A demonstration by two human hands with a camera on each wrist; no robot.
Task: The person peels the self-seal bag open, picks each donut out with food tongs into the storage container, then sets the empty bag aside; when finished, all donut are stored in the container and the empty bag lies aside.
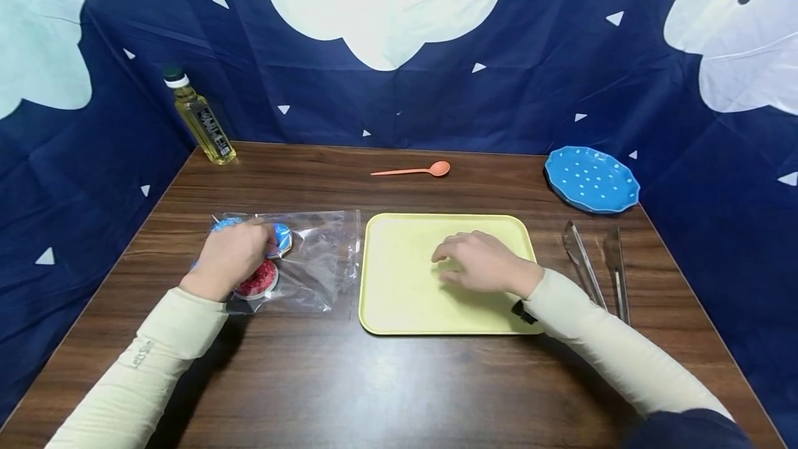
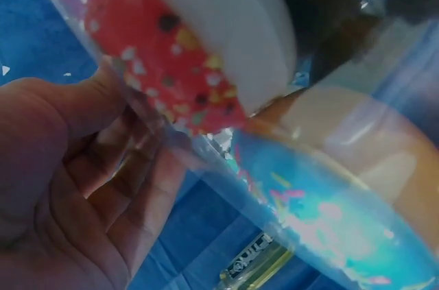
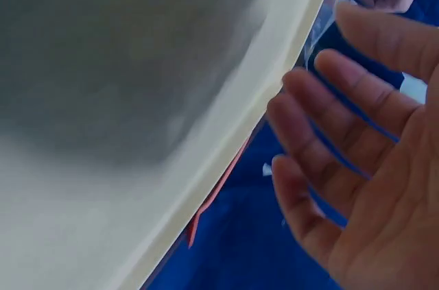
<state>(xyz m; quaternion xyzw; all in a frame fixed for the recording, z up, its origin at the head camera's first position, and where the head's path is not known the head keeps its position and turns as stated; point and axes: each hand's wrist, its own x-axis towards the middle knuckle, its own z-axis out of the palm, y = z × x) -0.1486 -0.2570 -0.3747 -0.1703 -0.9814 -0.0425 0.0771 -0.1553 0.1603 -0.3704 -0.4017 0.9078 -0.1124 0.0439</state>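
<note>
A clear plastic bag (image 1: 321,255) lies on the left part of the table, holding a red round piece with a white base (image 1: 257,281) and blue ones (image 1: 282,240). My left hand (image 1: 232,255) is over the bag's left end; in the left wrist view the fingers and thumb of the left hand (image 2: 89,173) pinch the plastic beside a red sprinkled piece (image 2: 161,50) and a blue sprinkled piece (image 2: 322,208). Above the yellow tray (image 1: 399,276) hovers my right hand (image 1: 480,262), its fingers loosely bent and holding nothing, as the right hand (image 3: 363,125) shows in the right wrist view.
An oil bottle (image 1: 206,123) stands at the back left. An orange spoon (image 1: 439,169) lies behind the tray. At the back right is a blue dotted plate (image 1: 592,180). Metal tongs (image 1: 586,262) and a knife-like metal utensil (image 1: 617,272) lie right of the tray.
</note>
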